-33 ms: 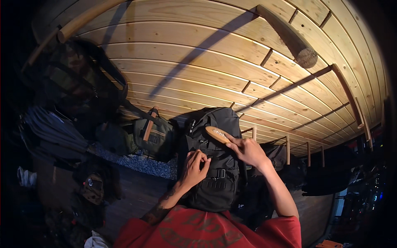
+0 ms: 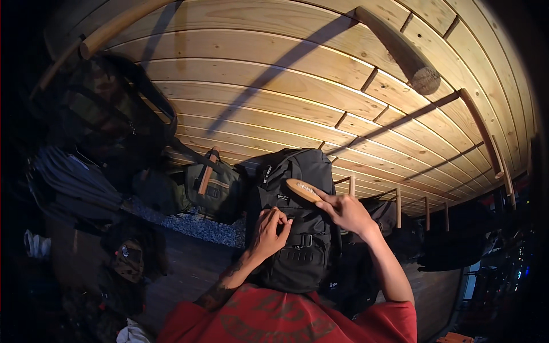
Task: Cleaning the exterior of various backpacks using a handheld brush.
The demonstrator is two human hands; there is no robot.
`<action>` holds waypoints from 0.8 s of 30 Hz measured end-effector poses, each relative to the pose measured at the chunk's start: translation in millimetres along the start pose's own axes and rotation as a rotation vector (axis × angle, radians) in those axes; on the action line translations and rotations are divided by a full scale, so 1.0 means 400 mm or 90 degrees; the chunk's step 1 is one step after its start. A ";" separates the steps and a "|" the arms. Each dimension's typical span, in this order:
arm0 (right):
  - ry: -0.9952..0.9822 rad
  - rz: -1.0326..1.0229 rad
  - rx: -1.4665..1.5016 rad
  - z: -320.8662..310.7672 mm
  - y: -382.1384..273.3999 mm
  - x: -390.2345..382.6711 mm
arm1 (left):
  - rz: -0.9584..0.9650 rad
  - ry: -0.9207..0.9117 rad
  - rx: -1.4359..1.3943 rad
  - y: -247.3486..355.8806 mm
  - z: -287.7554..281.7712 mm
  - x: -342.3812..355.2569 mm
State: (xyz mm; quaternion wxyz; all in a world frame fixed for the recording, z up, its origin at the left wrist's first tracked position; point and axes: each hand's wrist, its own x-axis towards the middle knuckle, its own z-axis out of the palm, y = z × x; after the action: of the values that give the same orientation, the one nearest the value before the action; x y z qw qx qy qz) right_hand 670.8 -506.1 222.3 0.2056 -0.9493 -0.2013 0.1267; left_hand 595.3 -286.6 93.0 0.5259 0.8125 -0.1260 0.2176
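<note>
A black backpack stands upright in front of me, with straps and a buckle on its front. My right hand grips an oval wooden brush, held against or just over the upper front of the pack; its underside is hidden. Lower on the same face, my left hand rests with fingers curled and pinched together. What lies between those fingers, if anything, is too small to make out.
Behind the pack rises a wooden plank wall with a thick log peg and wooden bars jutting out. A camouflage backpack hangs at left, and a green bag beside the black one. Grey gravel lies below them.
My right hand and the brush have shifted slightly down and to the right. The left hand stays in place.
</note>
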 end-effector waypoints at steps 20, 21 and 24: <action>0.230 0.109 -0.088 0.029 0.199 0.091 | -0.006 -0.053 -0.008 0.004 0.023 0.008; 0.230 0.096 -0.011 0.028 0.206 0.079 | -0.008 -0.054 -0.012 0.004 0.025 0.008; 0.158 0.117 0.051 -0.007 0.171 0.027 | -0.015 -0.053 -0.001 0.001 0.022 0.005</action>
State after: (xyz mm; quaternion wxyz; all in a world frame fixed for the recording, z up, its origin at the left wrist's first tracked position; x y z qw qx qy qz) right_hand 704.1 -559.4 192.7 0.2538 -0.9632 -0.0817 0.0347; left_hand 598.6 -294.9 91.2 0.5233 0.8219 -0.1385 0.1772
